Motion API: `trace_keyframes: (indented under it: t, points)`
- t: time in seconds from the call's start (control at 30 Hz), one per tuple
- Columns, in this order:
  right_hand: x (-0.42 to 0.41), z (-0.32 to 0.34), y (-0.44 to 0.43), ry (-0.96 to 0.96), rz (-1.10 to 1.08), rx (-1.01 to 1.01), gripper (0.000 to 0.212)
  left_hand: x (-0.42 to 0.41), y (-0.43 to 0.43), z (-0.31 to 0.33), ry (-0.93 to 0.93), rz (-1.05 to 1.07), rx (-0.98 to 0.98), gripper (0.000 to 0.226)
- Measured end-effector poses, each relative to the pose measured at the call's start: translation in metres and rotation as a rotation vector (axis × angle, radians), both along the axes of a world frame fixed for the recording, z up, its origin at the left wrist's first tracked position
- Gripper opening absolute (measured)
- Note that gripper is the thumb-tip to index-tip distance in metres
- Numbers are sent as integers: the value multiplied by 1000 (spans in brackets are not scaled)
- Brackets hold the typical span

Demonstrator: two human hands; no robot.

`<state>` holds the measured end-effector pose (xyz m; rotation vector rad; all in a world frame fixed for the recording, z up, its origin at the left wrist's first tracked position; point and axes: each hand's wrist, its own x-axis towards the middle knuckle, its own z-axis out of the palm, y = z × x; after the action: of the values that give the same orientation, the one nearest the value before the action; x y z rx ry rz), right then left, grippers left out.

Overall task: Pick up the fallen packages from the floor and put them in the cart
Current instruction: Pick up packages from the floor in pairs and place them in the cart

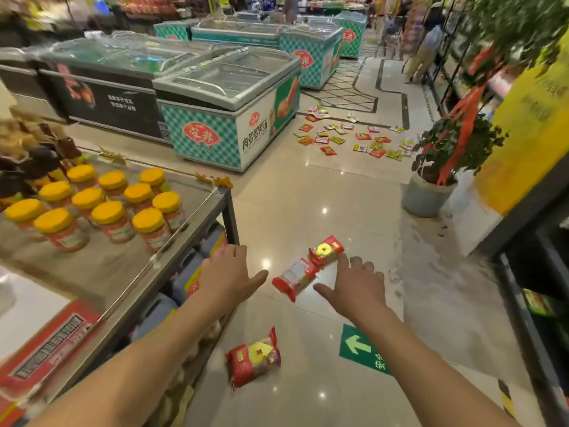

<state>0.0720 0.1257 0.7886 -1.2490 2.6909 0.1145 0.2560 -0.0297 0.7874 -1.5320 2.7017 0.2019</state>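
Note:
Two red packages lie close together on the shiny floor ahead: the farther one (327, 250) and a longer one with a clear window (296, 276). A third red package (253, 359) lies nearer, between my forearms. My left hand (228, 274) hangs open above the floor, just left of the pair. On their right is my right hand (354, 288), open with fingers spread, fingertips at the edge of the farther package. Neither hand holds anything. Many small red and yellow packets (351, 138) are scattered on the floor farther down the aisle. No cart is in view.
A metal display table (129, 263) with yellow-lidded jars (107, 214) stands at my left. Chest freezers (228, 118) line the aisle beyond. A potted plant (437, 180) stands at the right by shelving. A green arrow sticker (360, 346) marks the floor.

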Motion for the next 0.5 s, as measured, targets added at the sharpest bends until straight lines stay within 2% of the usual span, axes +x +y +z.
trace_keyframes:
  t: [0.17,0.33,0.5]
  points:
    - [-40,-27,-49,-11,32,25,94,-30,-40,-24,-28,34,47,81]
    - [-99,-57,-98,-30,93,15,85,-75,-71,-44,-41,117,70,76]
    - [-145,-80,-149,-131,144,21,79,-113,-94,-56,-98,199,126,87]
